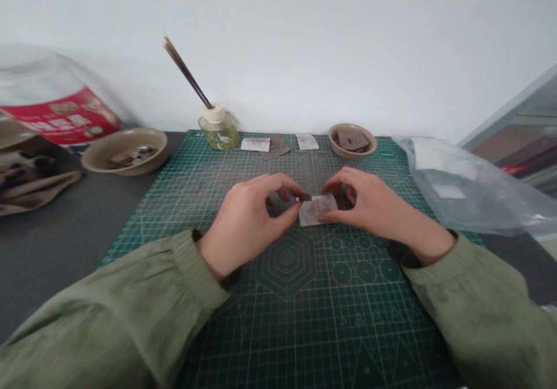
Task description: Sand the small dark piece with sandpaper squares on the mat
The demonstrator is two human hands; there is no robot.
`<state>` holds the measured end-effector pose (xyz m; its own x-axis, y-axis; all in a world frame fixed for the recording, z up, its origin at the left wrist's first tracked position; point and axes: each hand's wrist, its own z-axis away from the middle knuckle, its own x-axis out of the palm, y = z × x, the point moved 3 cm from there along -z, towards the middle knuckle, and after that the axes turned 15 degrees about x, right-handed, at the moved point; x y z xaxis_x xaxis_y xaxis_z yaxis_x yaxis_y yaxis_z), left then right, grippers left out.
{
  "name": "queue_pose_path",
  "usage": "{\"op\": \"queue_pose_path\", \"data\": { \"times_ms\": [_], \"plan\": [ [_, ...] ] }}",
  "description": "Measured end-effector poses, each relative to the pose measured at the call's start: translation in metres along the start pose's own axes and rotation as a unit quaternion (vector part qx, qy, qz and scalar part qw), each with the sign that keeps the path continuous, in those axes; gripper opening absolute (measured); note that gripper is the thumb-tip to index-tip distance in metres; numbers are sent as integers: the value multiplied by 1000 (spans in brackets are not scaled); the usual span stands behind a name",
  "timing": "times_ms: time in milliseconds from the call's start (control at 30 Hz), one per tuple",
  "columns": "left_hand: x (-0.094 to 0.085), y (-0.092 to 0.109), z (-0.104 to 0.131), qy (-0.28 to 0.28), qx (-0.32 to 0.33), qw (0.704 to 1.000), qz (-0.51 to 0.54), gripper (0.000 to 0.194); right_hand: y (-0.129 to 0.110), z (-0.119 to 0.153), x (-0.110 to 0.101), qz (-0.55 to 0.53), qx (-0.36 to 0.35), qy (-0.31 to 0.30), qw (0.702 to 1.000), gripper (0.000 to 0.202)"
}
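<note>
A small white sheet with brownish stains [314,214] sits between the two hands, over the middle of the green cutting mat [278,331]. The left hand [250,215] has its thumb and forefinger drawn nearly together on a small dark piece [307,197] at the sheet's far left corner. The right hand [369,200] curves more loosely, thumb on the sheet's near right part and forefinger by its far edge; from here I can't tell whether it grips.

Toward the back of the mat lie pale and brown scraps [275,146], between a reed diffuser [219,127] and a bowl of brown pieces [372,147]. A clear plastic bag [474,203] slumps at right. On the dark tabletop [39,255] at left, another bowl [108,145] stands beside a red-labelled package [65,116]. Behind is a plain white wall [326,41].
</note>
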<state>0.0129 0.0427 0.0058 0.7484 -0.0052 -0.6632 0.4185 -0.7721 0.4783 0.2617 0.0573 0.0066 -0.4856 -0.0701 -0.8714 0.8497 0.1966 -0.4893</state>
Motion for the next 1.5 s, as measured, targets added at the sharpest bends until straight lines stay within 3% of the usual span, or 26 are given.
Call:
{"op": "queue_pose_path", "data": {
  "times_ms": [233, 400, 533, 867, 1200, 1500],
  "plan": [
    [0, 1, 0, 2, -1, 1000, -1, 14, -1, 1, 0, 2, -15, 8, 1000, 44],
    [0, 4, -1, 16, 15, 1000, 16, 12, -7, 7, -4, -114, -6, 36, 993, 34],
    [-2, 9, -2, 24, 37, 998, 34, 12, -14, 12, -5, -230, -12, -11, 973, 32],
    [-6, 22, -3, 43, 110, 992, 54, 6, -22, 14, 5, -366, 2, -111, 924, 31],
    [-9, 26, -2, 45, 112, 991, 61, 15, -27, 15, 8, -411, -20, -155, 898, 36],
    [-8, 28, -2, 89, 66, 989, 100, 13, -25, 18, 2, -450, -60, -162, 876, 32]
  ]
}}
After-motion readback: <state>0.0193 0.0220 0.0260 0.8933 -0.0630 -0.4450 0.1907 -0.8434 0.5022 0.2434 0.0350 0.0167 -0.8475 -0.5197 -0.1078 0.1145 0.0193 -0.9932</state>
